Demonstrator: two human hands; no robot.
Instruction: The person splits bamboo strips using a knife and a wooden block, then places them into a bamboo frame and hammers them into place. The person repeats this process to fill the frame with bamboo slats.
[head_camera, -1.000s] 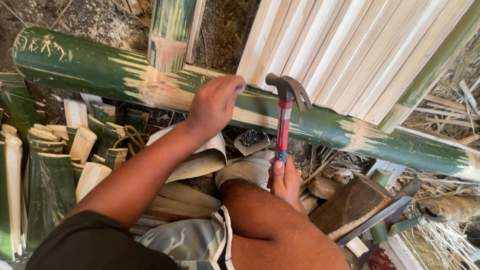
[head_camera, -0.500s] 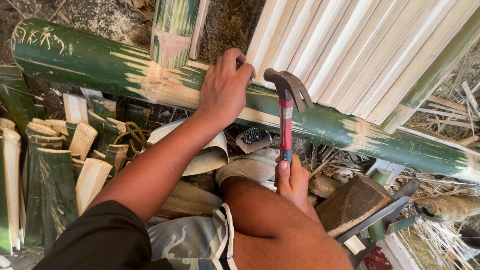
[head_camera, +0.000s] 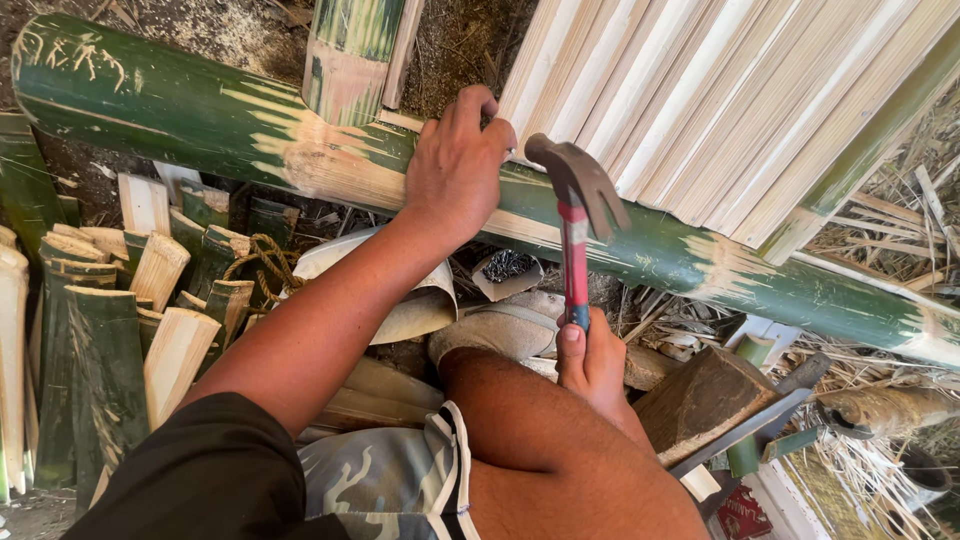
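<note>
Bamboo pole (head_camera: 200, 110) under left hand (head_camera: 455, 175); right hand (head_camera: 590, 365) grips hammer (head_camera: 575, 215).

Inventory by count, head view:

- Hands: two. One left hand (head_camera: 455, 170) and one right hand (head_camera: 590, 362).
- Claw hammers: one, a claw hammer (head_camera: 572, 225) with a red shaft and dark metal head.
- Long green bamboo poles: one large green bamboo pole (head_camera: 200, 105) lies across the scene; one thinner green pole (head_camera: 865, 150) runs diagonally at the right edge.
- Upright bamboo sections: one upright bamboo section (head_camera: 355, 55) at the top.
- Pale split bamboo slats (head_camera: 720, 100): a panel of many, too closely packed for an exact count.
- Short bamboo offcuts (head_camera: 150, 300): more than ten at the left.
- Rope coils: one rope (head_camera: 262, 258).
- Nail containers: one small container of dark nails (head_camera: 508, 270).
- Wooden blocks: one wooden block (head_camera: 700, 400).
</note>
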